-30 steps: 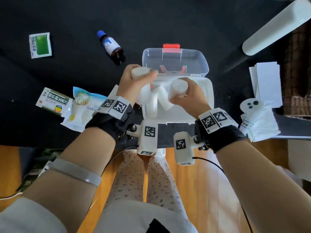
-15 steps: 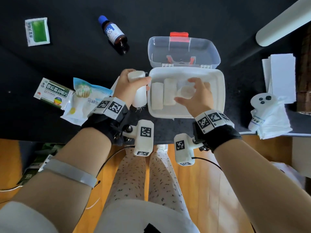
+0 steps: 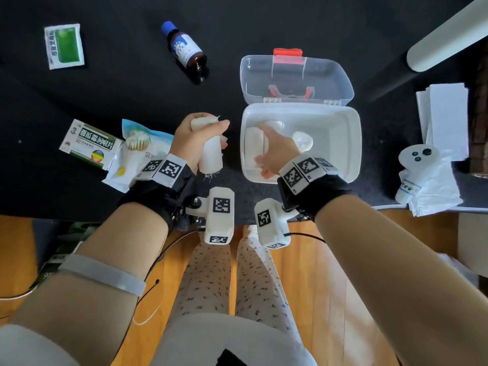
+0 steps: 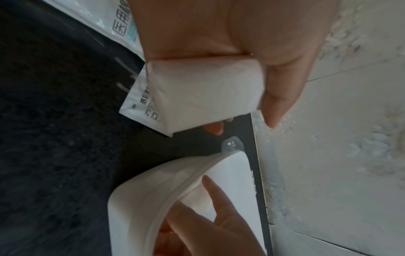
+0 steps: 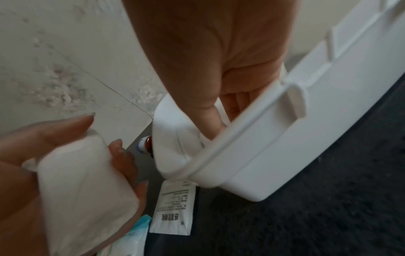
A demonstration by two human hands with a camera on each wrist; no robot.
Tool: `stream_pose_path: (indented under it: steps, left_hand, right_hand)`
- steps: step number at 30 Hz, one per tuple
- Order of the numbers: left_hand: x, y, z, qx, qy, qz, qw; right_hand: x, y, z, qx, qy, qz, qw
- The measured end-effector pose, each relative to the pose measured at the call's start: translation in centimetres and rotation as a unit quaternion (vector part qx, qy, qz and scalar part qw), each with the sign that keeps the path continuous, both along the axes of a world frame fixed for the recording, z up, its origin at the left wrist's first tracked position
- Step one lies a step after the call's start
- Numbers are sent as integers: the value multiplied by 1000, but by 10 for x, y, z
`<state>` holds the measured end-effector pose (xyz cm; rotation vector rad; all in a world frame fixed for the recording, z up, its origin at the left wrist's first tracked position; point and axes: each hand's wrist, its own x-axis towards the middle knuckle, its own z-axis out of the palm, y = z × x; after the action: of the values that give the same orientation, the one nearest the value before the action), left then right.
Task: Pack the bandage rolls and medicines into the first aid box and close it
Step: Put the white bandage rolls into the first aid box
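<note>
right hand now reaching left in box | left-hand roll upright

Left hand curled in grip, right hand fingers relaxed.

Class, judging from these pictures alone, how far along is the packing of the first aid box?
Partly done. Bandage rolls already lie in the open first aid box, where the right hand reaches. The left hand holds another roll outside. The brown bottle, medicine carton and closing remain.
</note>
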<state>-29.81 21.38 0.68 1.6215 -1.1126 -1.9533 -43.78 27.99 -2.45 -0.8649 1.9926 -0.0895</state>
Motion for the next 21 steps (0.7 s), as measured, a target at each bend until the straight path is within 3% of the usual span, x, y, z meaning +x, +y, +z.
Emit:
stream_pose_path:
  steps: [8, 15, 21]
  left_hand:
    - [4, 3, -4, -7, 12, -6, 1000]
    - [-3, 2, -1, 3, 37, -6, 999]
    - [-6, 0, -5, 5, 23, 5, 1000]
  right_hand:
    - [7, -2, -1, -60, 6, -53, 997]
    - [1, 8, 13, -113, 65, 23, 991]
    - [-2, 4, 21, -208, 74, -55, 974]
